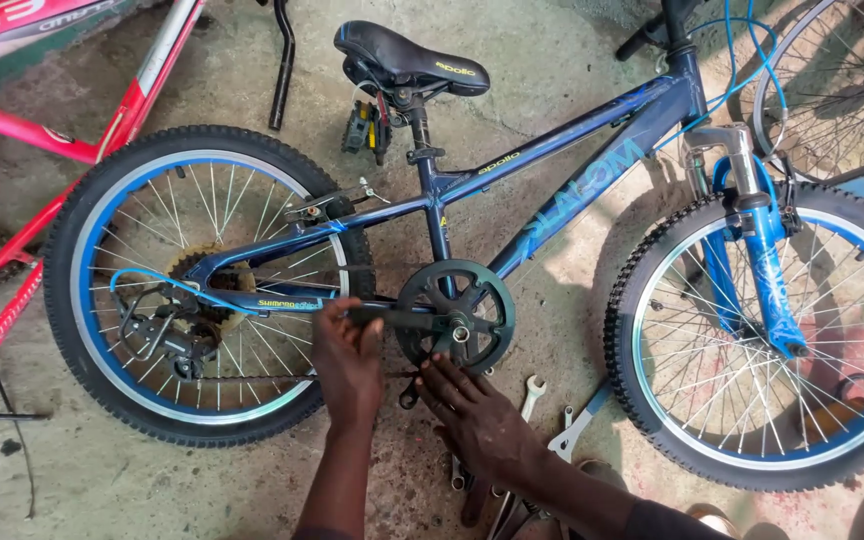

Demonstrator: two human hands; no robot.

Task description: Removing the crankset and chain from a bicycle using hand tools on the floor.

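**Inspector:** Position of the blue bicycle [552,160]?

**Assistant:** Lying on its side on the concrete floor [102,480], rear wheel [82,300] at nine o'clock, front wheel [652,330] at three o'clock, saddle [407,55] at twelve.

**Inspector:** The hands?

**Assistant:** Left hand [347,360] is curled around the black crank arm [392,318], just at nine o'clock of the chainring [457,312]. Right hand [477,415] lies with fingers stretched out, tips touching the chainring's lower edge at six o'clock.

**Inspector:** Surroundings?

**Assistant:** Spanners [562,425] lie on the floor by the right wrist, toward five o'clock. A red bicycle frame [102,130] lies at ten o'clock; another wheel [852,90] at two o'clock.
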